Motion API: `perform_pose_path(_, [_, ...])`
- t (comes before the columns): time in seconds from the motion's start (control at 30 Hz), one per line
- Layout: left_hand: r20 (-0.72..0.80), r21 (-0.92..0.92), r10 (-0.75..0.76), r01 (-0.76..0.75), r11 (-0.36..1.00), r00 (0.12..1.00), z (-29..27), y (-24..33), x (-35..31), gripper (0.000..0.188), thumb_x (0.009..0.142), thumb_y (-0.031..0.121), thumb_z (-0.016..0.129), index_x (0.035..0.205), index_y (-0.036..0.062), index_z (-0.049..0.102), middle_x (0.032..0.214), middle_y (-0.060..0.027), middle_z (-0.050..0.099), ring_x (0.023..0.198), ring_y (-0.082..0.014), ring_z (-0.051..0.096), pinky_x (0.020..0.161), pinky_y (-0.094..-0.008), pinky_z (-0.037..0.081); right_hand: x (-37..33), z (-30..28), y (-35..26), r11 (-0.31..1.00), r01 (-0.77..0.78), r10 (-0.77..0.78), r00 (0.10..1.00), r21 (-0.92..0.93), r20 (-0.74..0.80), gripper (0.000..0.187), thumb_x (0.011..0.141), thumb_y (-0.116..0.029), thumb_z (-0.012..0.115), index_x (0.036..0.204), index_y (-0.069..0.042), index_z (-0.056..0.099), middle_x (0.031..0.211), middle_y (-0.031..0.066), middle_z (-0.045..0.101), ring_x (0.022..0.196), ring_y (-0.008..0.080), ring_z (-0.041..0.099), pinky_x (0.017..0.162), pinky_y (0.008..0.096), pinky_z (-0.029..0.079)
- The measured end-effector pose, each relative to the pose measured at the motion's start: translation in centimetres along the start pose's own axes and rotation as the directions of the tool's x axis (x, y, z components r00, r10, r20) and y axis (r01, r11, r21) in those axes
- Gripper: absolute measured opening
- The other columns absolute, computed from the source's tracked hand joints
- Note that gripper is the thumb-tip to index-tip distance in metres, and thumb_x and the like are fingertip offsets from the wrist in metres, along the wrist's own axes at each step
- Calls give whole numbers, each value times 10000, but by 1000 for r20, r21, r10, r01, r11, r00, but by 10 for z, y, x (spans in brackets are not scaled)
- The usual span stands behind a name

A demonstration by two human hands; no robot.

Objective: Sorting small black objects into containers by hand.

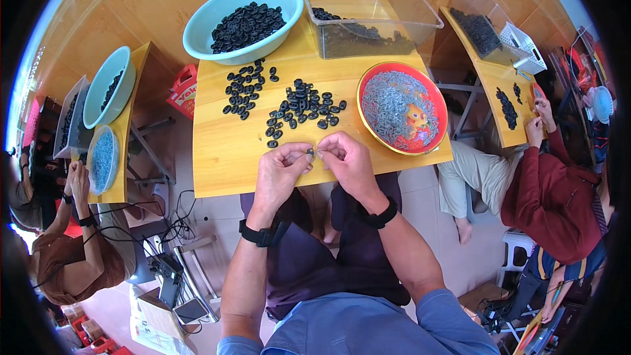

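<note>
Turquoise plastic marks your far left: a round basin [98,117] of small black pieces stands on a yellow wooden side desk [139,68], with a co-worker in a brown top [69,260] seated by it. Before you, a larger oval turquoise plastic basin [197,41], heaped with black pieces, occupies the back left of your yellow wooden desk [223,151]; a loose group of black oval pieces with holes [244,116] lies just in front. Your left hand [279,171], at the near edge, pinches a small dark piece [310,152] between thumb and fingers. Beyond it spreads a second group of black oval pieces [299,100]. Your right hand [351,164] faces the left, thumb and index finger drawn together near that dark piece; what, if anything, they grip cannot be told. Behind stands a clear rectangular plastic bin [430,24], partly filled with dark pieces. Farther right, a round red tray with a yellow rim [432,97] carries grey slender pieces [384,102]. At far right sits a co-worker in a maroon top [555,200].
</note>
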State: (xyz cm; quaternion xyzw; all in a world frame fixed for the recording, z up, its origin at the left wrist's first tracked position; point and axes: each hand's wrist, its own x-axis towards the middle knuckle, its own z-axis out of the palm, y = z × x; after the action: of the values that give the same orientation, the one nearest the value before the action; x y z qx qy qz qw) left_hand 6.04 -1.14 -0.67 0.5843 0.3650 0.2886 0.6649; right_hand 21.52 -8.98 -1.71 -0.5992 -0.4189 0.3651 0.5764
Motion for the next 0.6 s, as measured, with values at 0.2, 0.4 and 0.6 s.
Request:
perform_pose_path(0.2, [-21,5,8,-8,1000,1000,2,2,-1,162,917,41,699,1059,-35,709,801,-49,712,714,-85,661,683,-228,543,0,2,-2,999,24,-24,1000,46,-17,111,873,3,680,970,25,632,782,56,680,629,65,606,555,230,490])
perform_pose_path(0.4, [-17,28,0,0,1000,1000,2,4,-2,159,917,47,702,1057,-28,719,819,-52,720,728,-85,667,692,-227,545,0,0,-5,998,-23,22,1000,58,12,134,887,11,660,1016,44,648,843,85,708,676,87,645,601,237,522])
perform_pose_path(0.6, [-20,10,7,-7,1000,1000,2,3,-2,159,917,48,702,1057,-26,719,819,-49,720,727,-86,667,693,-228,547,-1,0,-6,998,-11,10,1000,62,22,142,895,22,646,1034,47,669,864,84,717,695,91,657,614,239,526])
